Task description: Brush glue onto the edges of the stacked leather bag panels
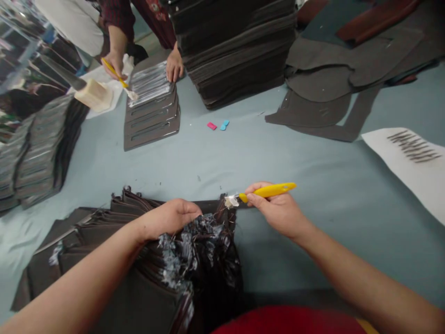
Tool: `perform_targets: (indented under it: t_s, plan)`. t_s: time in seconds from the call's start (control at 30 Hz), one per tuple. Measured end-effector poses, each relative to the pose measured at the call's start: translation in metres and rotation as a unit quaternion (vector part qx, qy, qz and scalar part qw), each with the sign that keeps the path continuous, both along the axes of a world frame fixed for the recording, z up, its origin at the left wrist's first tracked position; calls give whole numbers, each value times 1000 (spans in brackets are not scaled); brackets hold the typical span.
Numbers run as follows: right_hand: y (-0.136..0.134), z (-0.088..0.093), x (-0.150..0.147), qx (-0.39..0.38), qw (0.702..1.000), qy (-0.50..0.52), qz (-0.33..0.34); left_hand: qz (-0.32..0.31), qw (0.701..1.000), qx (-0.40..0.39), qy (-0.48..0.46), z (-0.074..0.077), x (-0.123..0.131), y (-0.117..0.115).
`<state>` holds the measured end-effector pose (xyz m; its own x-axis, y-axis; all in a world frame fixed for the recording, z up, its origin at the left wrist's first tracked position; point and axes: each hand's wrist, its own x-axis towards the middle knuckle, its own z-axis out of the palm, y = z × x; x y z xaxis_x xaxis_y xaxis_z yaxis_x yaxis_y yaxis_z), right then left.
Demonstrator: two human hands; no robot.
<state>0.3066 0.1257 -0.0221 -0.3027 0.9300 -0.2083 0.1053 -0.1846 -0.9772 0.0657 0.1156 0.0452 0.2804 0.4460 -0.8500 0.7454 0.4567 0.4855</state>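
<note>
Brushwork seems in hand — right hand point(278, 208) clasping the yellow brush point(273, 190) at dark layered pieces point(139, 287) on the table point(295, 144), left hand point(170, 215) on them, grip unclear — and the next stroke likely needs them steady.

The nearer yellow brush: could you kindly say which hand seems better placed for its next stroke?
Probably the right hand: it grips the yellow brush, pale tip at the dark pieces, while the left hand is on those pieces.
</note>
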Motion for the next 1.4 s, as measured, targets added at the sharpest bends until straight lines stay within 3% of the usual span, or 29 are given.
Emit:
perform_targets:
  t_s: [0.07, 0.17, 0.3, 0.43, 0.53, 0.67, 0.77, 0.93, 1.07, 1.2, 1.4]
  plan:
    - [6, -5, -8, 8, 1000, -6, 16, -4, 996, 63, 59, -12, 1, 3]
    - [14, -16, -20, 44, 995, -15, 93, -48, 981, 119, 147, -26, 4, 8]
    - [26, -26, -31, 119, 982, -88, 118, -154, 967, 151, 138, -35, 7, 11]
    - [30, -16, -37, 163, 977, -98, 92, -220, 948, 169, 155, -40, 6, 11]
    - [27, -9, -41, 149, 977, -81, 132, -241, 940, 150, 188, -41, 8, 12]
    - [31, -15, -45, 139, 967, -126, 172, -237, 939, 153, 196, -42, 10, 13]
    - [41, -16, -41, 147, 972, -123, 135, -217, 941, 183, 181, -42, 9, 13]
    - [48, -6, -26, 55, 997, -25, 39, -161, 951, 206, 165, -43, 9, 10]
    - [43, -13, -27, -43, 994, 2, 99, -106, 957, 220, 157, -48, 9, 7]
    - [37, -21, -33, -99, 977, 116, 148, -78, 968, 196, 134, -51, 8, 7]
    - [41, -21, -27, -146, 954, 238, 108, -54, 973, 192, 116, -57, 5, 5]
